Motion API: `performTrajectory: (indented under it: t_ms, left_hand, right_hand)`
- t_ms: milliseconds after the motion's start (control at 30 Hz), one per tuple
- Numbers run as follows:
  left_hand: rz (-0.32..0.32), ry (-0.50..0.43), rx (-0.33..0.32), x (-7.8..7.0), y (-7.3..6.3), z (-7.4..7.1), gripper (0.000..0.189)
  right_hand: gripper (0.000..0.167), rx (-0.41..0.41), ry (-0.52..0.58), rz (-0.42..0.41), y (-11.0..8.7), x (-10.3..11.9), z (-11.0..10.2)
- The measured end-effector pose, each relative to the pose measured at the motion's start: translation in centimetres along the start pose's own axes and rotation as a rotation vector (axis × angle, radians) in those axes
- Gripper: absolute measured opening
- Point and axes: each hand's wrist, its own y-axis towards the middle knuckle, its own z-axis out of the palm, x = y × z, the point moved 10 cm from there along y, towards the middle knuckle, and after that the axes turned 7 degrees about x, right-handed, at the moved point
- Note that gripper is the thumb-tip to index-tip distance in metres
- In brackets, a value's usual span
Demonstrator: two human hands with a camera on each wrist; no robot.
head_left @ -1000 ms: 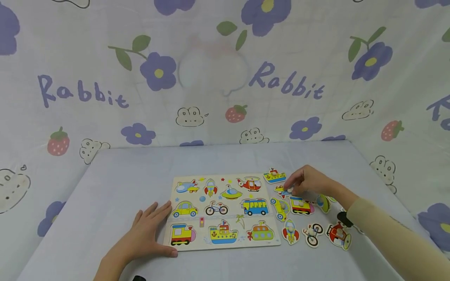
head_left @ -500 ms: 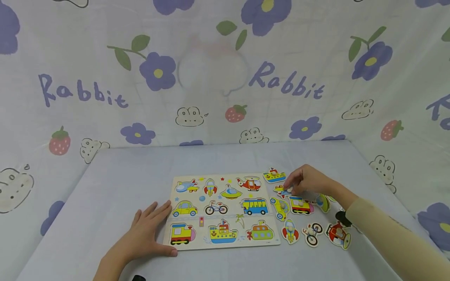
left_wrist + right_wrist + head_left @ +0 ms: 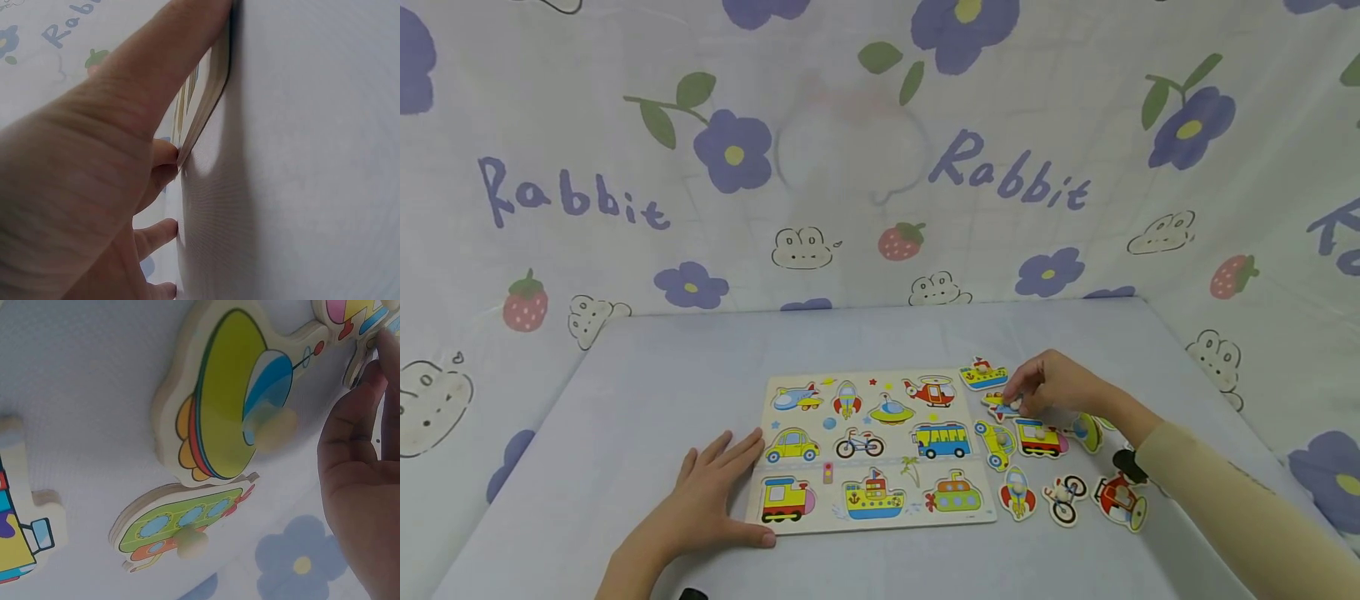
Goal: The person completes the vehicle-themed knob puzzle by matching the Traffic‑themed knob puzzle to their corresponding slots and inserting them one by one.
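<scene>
A wooden vehicle puzzle board [image 3: 898, 454] lies flat on the table. My left hand [image 3: 707, 496] rests at its left edge with fingers spread; in the left wrist view the thumb [image 3: 169, 50] lies along the board's side. To the right of the board, my right hand [image 3: 1060, 387] pinches the airplane puzzle piece [image 3: 997, 406] by its knob, thumb and index finger together. The piece is partly hidden by the fingers. Around that hand lie the ship piece [image 3: 983, 375], the yellow car piece [image 3: 995, 446] and the train piece [image 3: 1040, 439].
Nearer the front are the rocket piece [image 3: 1017, 493], bicycle piece [image 3: 1064, 500] and helicopter piece [image 3: 1120, 502]. The right wrist view shows the flying saucer piece [image 3: 228, 394] and the submarine piece [image 3: 153, 528], both knobbed. A patterned cloth [image 3: 850, 167] hangs behind the table.
Both hands keep nearly the same place, the right still at the airplane piece. The whole view shifts very slightly.
</scene>
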Motion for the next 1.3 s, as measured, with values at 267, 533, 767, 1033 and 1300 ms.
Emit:
performTrajectory:
  t_ms: [267,533,767,1033,1300]
  left_hand:
    - [-0.006,-0.004,0.005,0.1,0.0,0.1,0.126]
    - [-0.013,-0.01,0.01,0.2,0.1,0.2,0.126]
    - [-0.016,-0.006,0.013,0.1,0.1,0.1,0.126]
    - [-0.014,-0.011,0.009,0.2,0.0,0.0,0.125]
    - [-0.004,-0.018,0.004,0.1,0.0,0.0,0.126]
  right_hand:
    - [0.023,-0.013,0.009,0.001,0.0,-0.3,-0.4]
    - [0.021,-0.053,0.008,-0.025,-0.1,0.7,-0.8]
    - [0.023,-0.101,0.089,-0.084,-0.1,3.2,-0.3]
    - [0.022,-0.188,0.073,-0.146,0.8,7.2,1.4]
    - [0.022,-0.328,0.15,-0.097,2.6,9.6,3.0]
